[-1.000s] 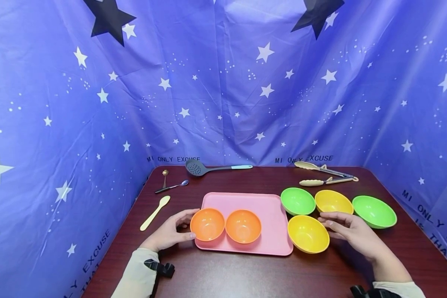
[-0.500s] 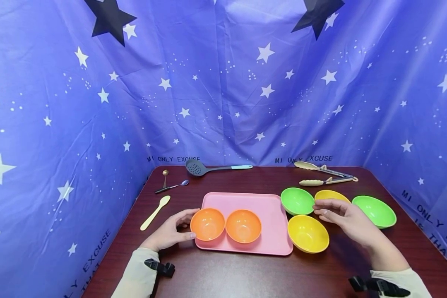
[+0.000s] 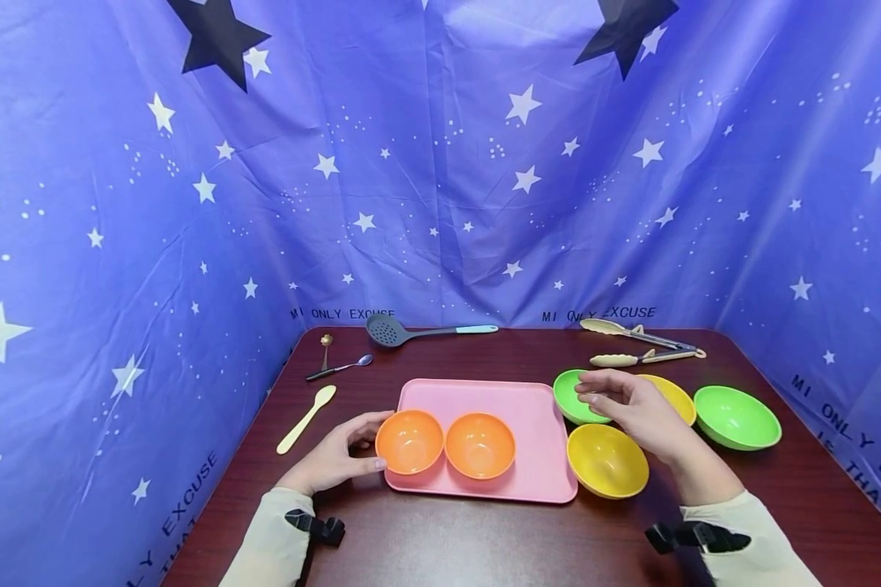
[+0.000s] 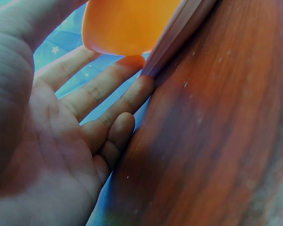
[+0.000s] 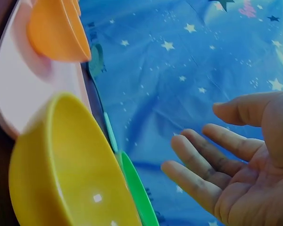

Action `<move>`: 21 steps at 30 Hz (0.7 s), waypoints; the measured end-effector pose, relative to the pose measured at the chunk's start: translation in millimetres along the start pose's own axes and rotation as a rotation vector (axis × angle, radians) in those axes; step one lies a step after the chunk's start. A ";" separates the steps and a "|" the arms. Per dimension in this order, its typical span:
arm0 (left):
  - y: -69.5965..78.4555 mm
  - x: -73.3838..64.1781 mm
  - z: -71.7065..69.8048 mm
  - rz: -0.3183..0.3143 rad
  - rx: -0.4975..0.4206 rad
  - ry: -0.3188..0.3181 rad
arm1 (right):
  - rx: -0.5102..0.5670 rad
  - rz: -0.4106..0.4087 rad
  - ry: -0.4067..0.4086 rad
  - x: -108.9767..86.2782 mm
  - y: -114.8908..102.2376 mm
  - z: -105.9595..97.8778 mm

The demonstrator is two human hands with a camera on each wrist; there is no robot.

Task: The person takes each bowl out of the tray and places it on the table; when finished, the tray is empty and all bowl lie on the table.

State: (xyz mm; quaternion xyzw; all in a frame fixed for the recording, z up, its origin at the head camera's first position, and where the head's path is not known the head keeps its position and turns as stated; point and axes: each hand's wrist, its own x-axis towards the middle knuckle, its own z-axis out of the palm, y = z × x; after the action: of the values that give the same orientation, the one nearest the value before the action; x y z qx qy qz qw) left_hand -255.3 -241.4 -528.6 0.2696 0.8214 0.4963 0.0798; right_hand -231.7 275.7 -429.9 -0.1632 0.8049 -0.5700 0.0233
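Observation:
In the head view my left hand point(image 3: 338, 452) is beside the left orange bowl point(image 3: 409, 442), thumb and fingertips right at its side. In the left wrist view those fingers point(image 4: 104, 92) stretch loosely along the orange bowl point(image 4: 127, 26). A second orange bowl point(image 3: 480, 446) stands beside it on the pink tray point(image 3: 536, 440). My right hand point(image 3: 642, 412) hovers, holding nothing, and overlaps the green bowl point(image 3: 568, 395) and the back yellow bowl point(image 3: 671, 395). The front yellow bowl point(image 3: 608, 461) sits just below it, at the tray's right edge.
Another green bowl point(image 3: 737, 417) stands at the right. Tongs point(image 3: 642, 342) lie at the back right, a slotted ladle point(image 3: 389, 330) at the back. At the left lie a cream spoon point(image 3: 306, 420) and small metal spoons point(image 3: 341, 367). A starry blue cloth point(image 3: 440, 204) surrounds the table.
My right hand has moved left and upward, from beside the front yellow bowl to over the left green bowl. The left hand and the bowls have stayed in place.

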 end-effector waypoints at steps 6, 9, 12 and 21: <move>2.1 0.0 0.3 -0.003 -0.017 -0.002 | 0.022 -0.019 0.013 13.5 -0.4 16.6; 1.6 -0.2 0.3 -0.005 -0.016 -0.001 | 0.059 -0.047 0.021 19.9 -0.7 25.9; 1.1 -0.3 0.4 -0.004 -0.014 0.000 | 0.079 -0.054 0.019 25.1 -1.3 36.0; 1.7 0.1 0.2 -0.006 -0.012 -0.005 | 0.066 -0.023 -0.004 36.7 -4.0 62.3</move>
State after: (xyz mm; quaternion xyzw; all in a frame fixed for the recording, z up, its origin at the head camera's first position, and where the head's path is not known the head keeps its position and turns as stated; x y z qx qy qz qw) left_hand -254.6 -240.6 -527.3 0.2678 0.8190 0.5003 0.0852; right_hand -251.5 207.2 -442.5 -0.1727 0.7837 -0.5962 0.0238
